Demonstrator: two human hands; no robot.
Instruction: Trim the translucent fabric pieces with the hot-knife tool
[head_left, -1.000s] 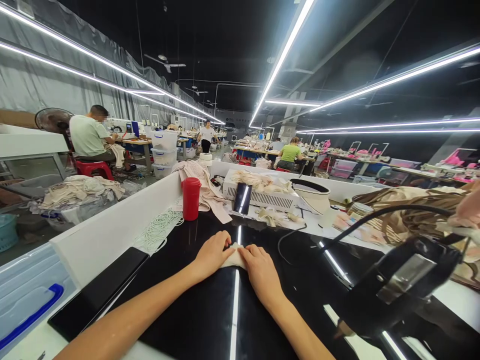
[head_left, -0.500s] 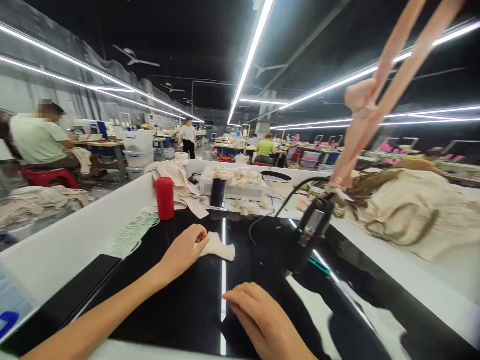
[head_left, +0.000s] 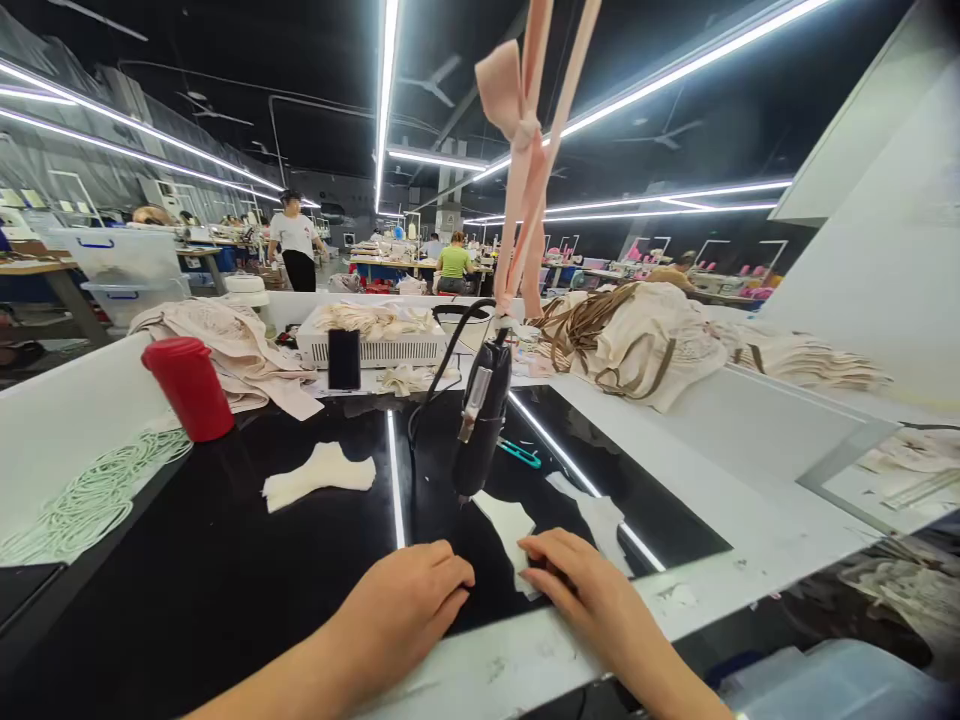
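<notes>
My left hand (head_left: 412, 605) rests at the near edge of the black tabletop (head_left: 247, 590), its fingers curled together with nothing visible in them. On the right, my right hand (head_left: 581, 580) reaches to a white fabric piece (head_left: 506, 520); thumb and forefinger are apart at its edge. Another pale fabric piece (head_left: 596, 510) lies just beyond that hand. Farther left, a cream fabric piece (head_left: 319, 475) lies flat, apart from both hands. A black handheld tool (head_left: 482, 415) with a metal clip hangs from a knotted pink strap (head_left: 525, 200) above the tabletop.
A red lidded cup (head_left: 191, 390) and pale green cord (head_left: 97, 495) are at left. At the back are a white vented box (head_left: 382, 345) and a dark phone-like slab (head_left: 344, 360). A teal tool (head_left: 519, 453) lies behind the hanging one. Cream garments (head_left: 637, 345) are heaped right.
My left hand has left the cream fabric piece and come back to the near edge. My right hand has moved to the white piece on the right. The view has turned right.
</notes>
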